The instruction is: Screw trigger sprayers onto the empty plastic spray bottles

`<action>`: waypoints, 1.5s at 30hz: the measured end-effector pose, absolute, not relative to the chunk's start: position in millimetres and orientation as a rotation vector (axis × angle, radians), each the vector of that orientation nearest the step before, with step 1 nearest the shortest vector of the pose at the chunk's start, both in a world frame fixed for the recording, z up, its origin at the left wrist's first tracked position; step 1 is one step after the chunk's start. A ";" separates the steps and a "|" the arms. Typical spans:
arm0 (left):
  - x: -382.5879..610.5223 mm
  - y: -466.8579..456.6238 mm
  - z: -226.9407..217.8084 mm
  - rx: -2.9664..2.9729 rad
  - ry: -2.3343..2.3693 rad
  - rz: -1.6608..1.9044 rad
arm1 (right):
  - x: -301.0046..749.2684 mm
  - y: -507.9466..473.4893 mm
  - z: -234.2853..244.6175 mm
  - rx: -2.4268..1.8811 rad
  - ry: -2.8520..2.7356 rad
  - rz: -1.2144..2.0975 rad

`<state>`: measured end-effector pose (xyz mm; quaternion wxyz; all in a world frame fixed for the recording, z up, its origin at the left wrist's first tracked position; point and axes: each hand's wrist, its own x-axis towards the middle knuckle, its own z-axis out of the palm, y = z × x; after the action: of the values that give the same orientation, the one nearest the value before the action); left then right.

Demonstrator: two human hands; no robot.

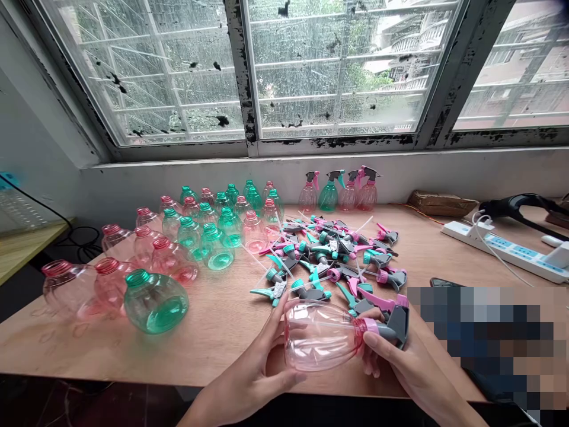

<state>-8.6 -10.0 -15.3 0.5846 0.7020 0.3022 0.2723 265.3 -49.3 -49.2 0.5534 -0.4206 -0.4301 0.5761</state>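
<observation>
A clear pink spray bottle [317, 341] lies on its side between my hands, above the table's front edge. Its base rests in my left hand [262, 356], whose thumb and fingers curve around it. At the neck, my right hand [391, 356] pinches the pink collar of the grey and pink spray head [395, 323]. The collar sits on the bottle's mouth; how tight it is cannot be seen. Just beyond the bottle spreads a pile of loose spray heads [329, 246] in grey, teal and pink, with white tubes.
Open pink and green bottles, such as a green one [155, 302], stand on the left. Several bottles with spray heads [329, 193] line the wall. A power strip [507, 249], a brown package [440, 203] and a phone [444, 283] lie on the right.
</observation>
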 end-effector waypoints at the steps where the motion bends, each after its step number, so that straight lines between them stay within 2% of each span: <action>1: -8.4 -10.4 -15.3 1.658 0.712 0.642 | 265.3 -49.2 -49.4 -0.989 -1.015 1.364; 45: -12.1 -3.8 -19.8 1.597 0.722 0.593 | 265.1 -49.3 -48.6 -0.983 -1.039 1.369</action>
<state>-12.1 -3.8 -19.8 0.6017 0.6895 0.3116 0.2558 265.1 -49.3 -48.6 0.5486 -0.4152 -0.4387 0.5781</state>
